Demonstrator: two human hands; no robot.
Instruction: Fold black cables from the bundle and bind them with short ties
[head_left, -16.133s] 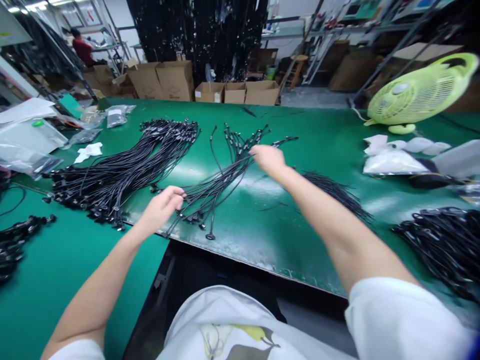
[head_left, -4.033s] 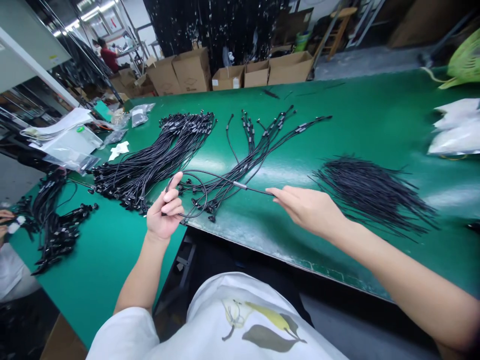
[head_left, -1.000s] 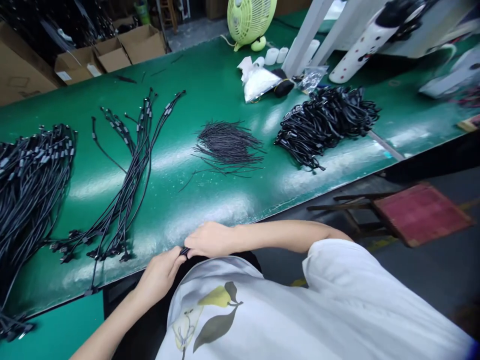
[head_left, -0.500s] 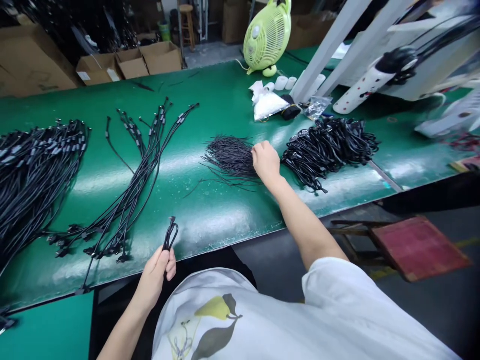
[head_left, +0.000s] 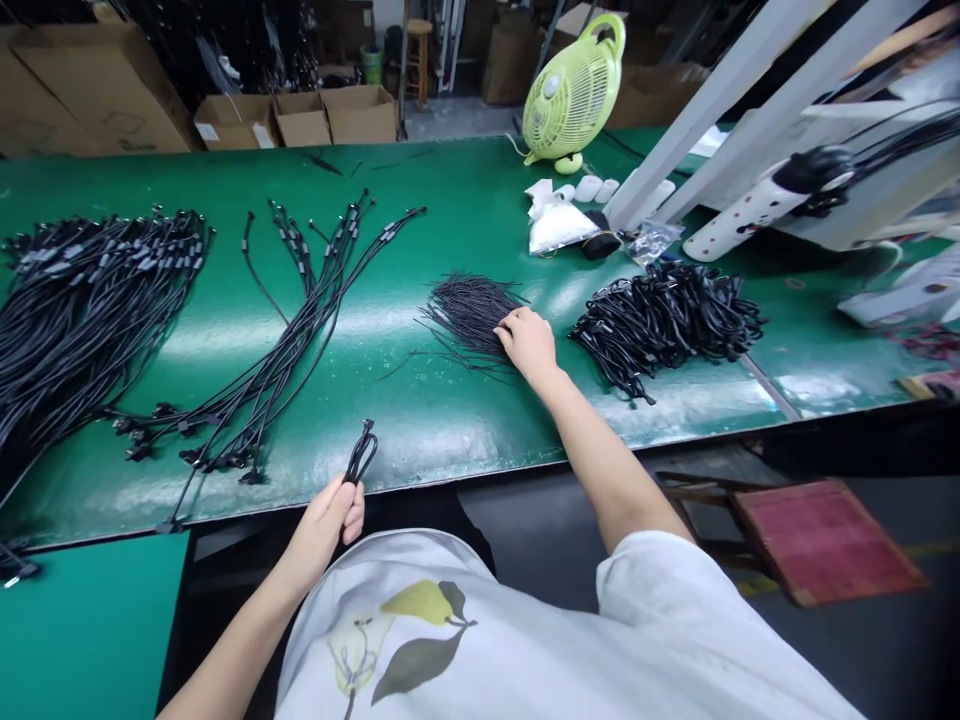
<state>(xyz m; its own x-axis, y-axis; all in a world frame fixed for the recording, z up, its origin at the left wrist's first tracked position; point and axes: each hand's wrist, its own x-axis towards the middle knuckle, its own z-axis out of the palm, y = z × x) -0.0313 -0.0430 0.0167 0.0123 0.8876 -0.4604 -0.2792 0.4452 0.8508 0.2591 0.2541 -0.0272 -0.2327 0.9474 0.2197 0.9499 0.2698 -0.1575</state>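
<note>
Near the table's front edge, my left hand [head_left: 330, 518] is closed around a folded black cable [head_left: 361, 458], whose looped end and connector stick up above the fingers. My right hand [head_left: 529, 345] reaches onto the right side of a pile of thin black ties [head_left: 472, 315]. Its thumb and fingertips are pinched together at the pile; whether a tie is between them is too small to make out. To the right of that hand lies a heap of coiled black cables [head_left: 667, 320]. Loose straight cables [head_left: 300, 340] with connectors at both ends spread out left of the ties.
A large bundle of black cables [head_left: 97, 310] covers the far left of the green table [head_left: 420, 430]. Behind stand a green fan [head_left: 574, 90], a white plastic bag [head_left: 559, 228] and a grey post [head_left: 697, 130]. A red stool [head_left: 829, 540] is beyond the front edge.
The camera view has shifted, so the table's things appear farther right. My right hand has moved slightly leftward and nearer over the ties. My left hand still holds the folded cable.
</note>
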